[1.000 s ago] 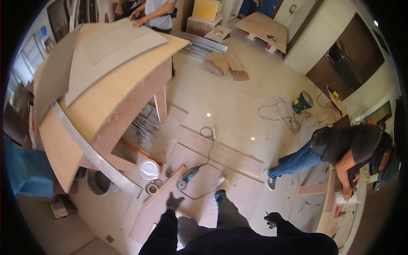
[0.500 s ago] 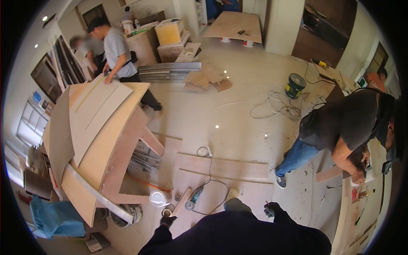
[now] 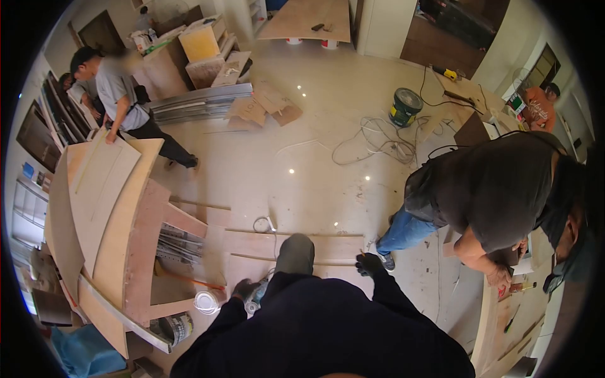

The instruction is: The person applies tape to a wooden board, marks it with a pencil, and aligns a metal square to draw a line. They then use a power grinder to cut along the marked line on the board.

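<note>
My left hand point(image 3: 246, 289), in a dark glove, hangs low at the left of my raised knee point(image 3: 293, 249), its fingers stretched out. Just beside it, partly covered by my leg, a teal angle grinder point(image 3: 256, 298) lies on the floor. Out to the right, my right hand point(image 3: 370, 265), also gloved, is closed with a short thin stick point(image 3: 362, 252) poking up from the fingers; its kind is too small to make out. Flat wooden boards point(image 3: 334, 243) lie on the floor in front of me.
A white bucket point(image 3: 207, 302) stands left of my hand, next to a large wooden workbench point(image 3: 142, 242). A person in grey point(image 3: 116, 91) leans over its panel. At the right, a person in black point(image 3: 485, 189) bends over another bench. Loose cable point(image 3: 372, 148) and a dark bucket point(image 3: 405, 107) lie ahead.
My view has swung right and I have stepped forward, one knee now raised over the boards. My left hand is nearer the grinder; the right still holds the thin stick.
</note>
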`<state>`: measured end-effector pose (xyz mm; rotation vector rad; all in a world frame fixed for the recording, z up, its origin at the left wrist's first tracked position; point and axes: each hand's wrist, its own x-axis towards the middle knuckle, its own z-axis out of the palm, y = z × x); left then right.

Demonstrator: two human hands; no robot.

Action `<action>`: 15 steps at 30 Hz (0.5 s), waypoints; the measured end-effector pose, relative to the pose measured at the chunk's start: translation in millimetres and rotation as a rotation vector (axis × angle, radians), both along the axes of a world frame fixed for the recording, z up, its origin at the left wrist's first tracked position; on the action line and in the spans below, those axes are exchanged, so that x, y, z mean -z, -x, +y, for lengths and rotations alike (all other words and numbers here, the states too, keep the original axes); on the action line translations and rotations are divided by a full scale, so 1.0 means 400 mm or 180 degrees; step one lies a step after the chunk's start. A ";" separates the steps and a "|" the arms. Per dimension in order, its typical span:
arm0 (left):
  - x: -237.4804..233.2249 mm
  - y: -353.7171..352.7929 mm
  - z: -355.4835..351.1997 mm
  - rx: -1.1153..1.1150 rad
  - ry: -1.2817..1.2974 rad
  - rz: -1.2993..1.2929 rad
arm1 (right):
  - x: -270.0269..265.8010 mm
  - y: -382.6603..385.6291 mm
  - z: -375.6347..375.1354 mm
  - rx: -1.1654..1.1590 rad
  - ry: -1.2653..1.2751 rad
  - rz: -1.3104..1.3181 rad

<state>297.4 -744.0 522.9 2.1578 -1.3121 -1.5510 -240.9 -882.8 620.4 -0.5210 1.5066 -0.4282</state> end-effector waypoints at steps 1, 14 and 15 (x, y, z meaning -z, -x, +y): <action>0.012 0.006 -0.053 0.0309 -0.0099 0.0065 | 0.009 -0.011 -0.032 -0.0171 -0.0014 -0.0251; 0.019 0.159 -1.122 0.0979 -0.0851 -0.0752 | 0.017 0.100 -0.826 -0.0222 0.0267 0.0431; -0.012 0.190 -1.205 0.0487 -0.0450 -0.0668 | 0.057 0.158 -0.869 -0.0564 0.0075 0.0672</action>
